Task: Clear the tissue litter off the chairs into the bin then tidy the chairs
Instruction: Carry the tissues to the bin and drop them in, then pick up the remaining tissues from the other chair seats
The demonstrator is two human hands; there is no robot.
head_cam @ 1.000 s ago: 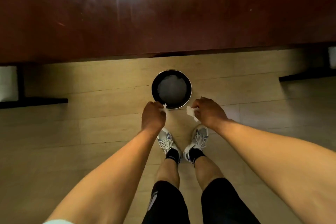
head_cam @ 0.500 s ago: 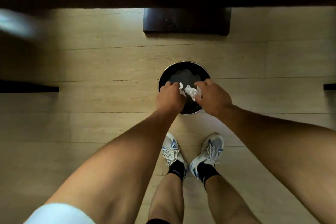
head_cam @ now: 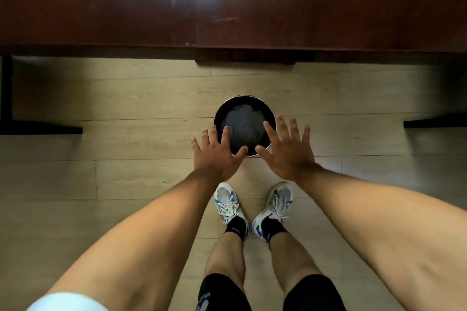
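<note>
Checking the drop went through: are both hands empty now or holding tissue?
Empty. The left hand and right hand are spread open above the bin, no tissue in either.

Bin [head_cam: 244, 126] mouth open from above, table [head_cam: 227, 7] edge beyond — floor [head_cam: 126, 159] bare around

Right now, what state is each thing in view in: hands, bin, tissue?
left hand: open, fingers spread, empty, over the bin's near rim.
right hand: open, fingers spread, empty.
bin: upright on the floor, uncovered.
tissue: crumpled, lying inside the bin.
</note>
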